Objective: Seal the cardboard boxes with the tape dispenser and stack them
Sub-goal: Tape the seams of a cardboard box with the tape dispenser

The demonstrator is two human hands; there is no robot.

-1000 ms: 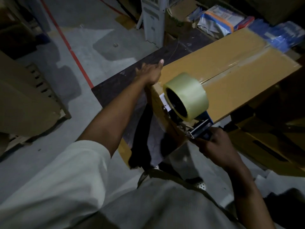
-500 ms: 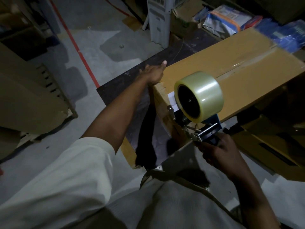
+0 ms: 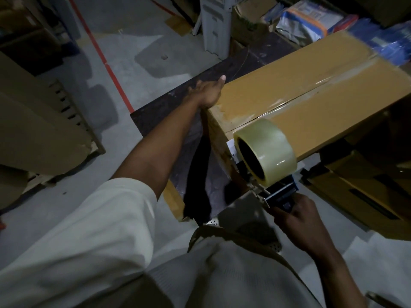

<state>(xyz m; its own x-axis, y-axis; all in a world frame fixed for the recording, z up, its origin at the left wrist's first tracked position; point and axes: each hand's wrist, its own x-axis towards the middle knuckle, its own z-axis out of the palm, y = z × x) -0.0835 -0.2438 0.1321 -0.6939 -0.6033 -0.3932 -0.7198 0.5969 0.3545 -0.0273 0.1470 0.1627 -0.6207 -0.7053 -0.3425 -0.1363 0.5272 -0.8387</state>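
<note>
A: Left side first. What is there?
B: Flattened cardboard [image 3: 33,121] is leaning over the grey floor at far left. A red line [image 3: 111,74] is running across the floor just beside it.
A: Left hand?
B: The left hand [image 3: 209,92] is pressing flat against the left side of the cardboard box [image 3: 311,103], at its near corner. The fingers are lying straight and the thumb is pointing up past the top edge. It is gripping nothing. A white sleeve [image 3: 89,230] is covering the upper arm.
A: Box condition?
B: The box is long and brown and is sitting on a dark table [image 3: 169,112] with its flaps closed. A clear tape strip [image 3: 329,82] is running along the centre seam, shining and wrinkling a little toward the near end. A small white label [image 3: 230,146] is showing on the near end face.
A: Dispenser?
B: The tape dispenser [image 3: 278,194] is sitting at the near end face, just below the top edge. Its tape roll [image 3: 269,147] is looking nearly full, with the dark core facing left. Cannot tell whether the blade is touching the box.
A: Right hand?
B: The right hand [image 3: 295,218] is wrapping its fingers tightly round the dispenser handle, below the roll.
A: Further right?
B: A second brown box [image 3: 367,196] is lying lower, beside the table. Blue and white packages [image 3: 311,18] are piling up behind the far end.
</note>
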